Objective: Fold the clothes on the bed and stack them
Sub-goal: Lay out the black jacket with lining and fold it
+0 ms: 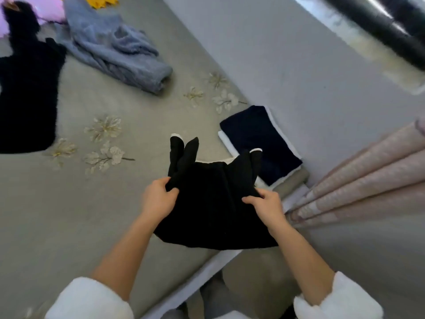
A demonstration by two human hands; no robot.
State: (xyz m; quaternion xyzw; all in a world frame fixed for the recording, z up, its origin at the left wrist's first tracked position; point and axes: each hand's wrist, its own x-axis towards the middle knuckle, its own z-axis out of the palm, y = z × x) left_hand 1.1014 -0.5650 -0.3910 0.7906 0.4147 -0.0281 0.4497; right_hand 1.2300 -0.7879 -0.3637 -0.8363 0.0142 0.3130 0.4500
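Both hands grasp a black garment (213, 203) near the middle of the view, over the near edge of the bed (69, 215). The left hand (158, 199) pinches a bunched fold at the garment's 9 o'clock side, thumb on top and fingers curled under the cloth. The right hand (266, 206) grips the 3 o'clock side the same way, with its fingers closed over the fabric. The garment's two sleeves point toward 12 o'clock, and each ends in a white cuff (176, 135). Its lower hem hangs toward 6 o'clock, past the bed's edge.

At 2 o'clock from the held garment, touching one of its sleeves in the picture, lies a folded navy piece (259, 139) stacked on a folded white piece (226, 140), close to the bed's corner. At 11 o'clock, well apart, a grey-blue fleece garment (110, 49) lies crumpled and unfolded. At 9 to 10 o'clock a black fuzzy garment (25, 100) lies spread flat, running out of the view's left edge. Beyond these, at the top left, a pink item (49, 8) and a yellow item (101, 1) show only in part.

The bed's grey cover bears pale leaf embroidery (103, 127). A pleated pinkish curtain (356, 180) hangs at 3 o'clock. White fluffy sleeves (89, 300) cover both forearms near the bottom.
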